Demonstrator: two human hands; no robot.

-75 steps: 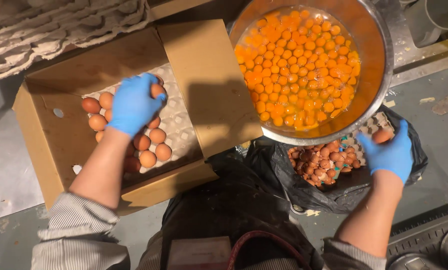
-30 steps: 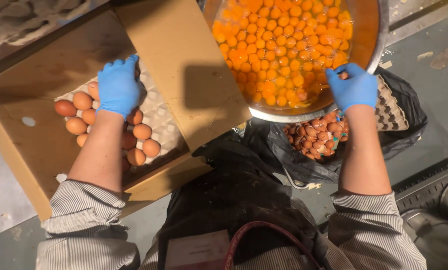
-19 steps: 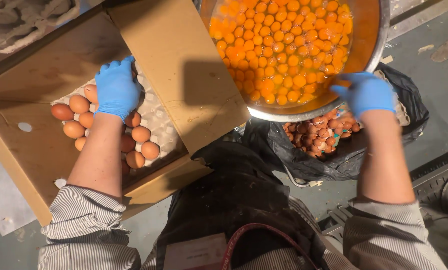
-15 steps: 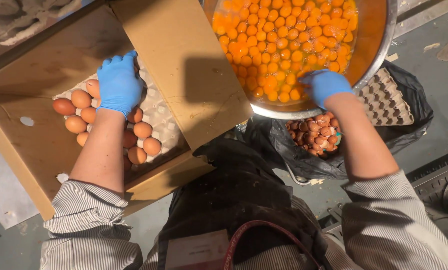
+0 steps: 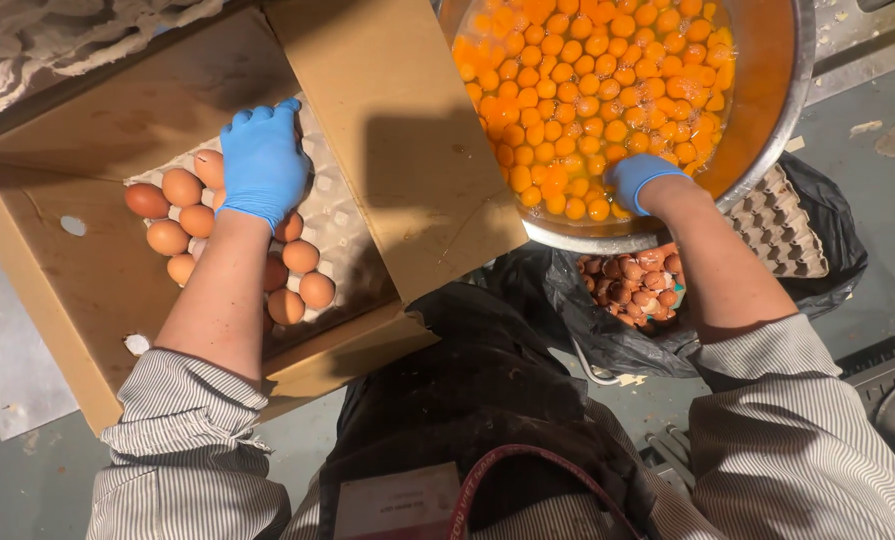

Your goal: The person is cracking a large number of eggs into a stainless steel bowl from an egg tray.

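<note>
Right hand (image 5: 639, 178) moved over bowl (image 5: 767, 90) rim, left hand (image 5: 263, 165) on eggs (image 5: 182, 187)

Both hands wear bright blue gloves, the left hand (image 5: 263, 162) over pale brown eggs (image 5: 182, 187) on a grey pulp tray (image 5: 335, 215) in the tan cardboard box (image 5: 97, 300), the right hand (image 5: 639, 180) at the silver metal bowl (image 5: 782, 110) of vivid orange yolks (image 5: 587, 90). The sleeves (image 5: 182, 450) are grey-and-white pinstriped. Reddish-brown broken shells (image 5: 639, 285) fill the glossy black plastic bag (image 5: 567, 310).
</note>
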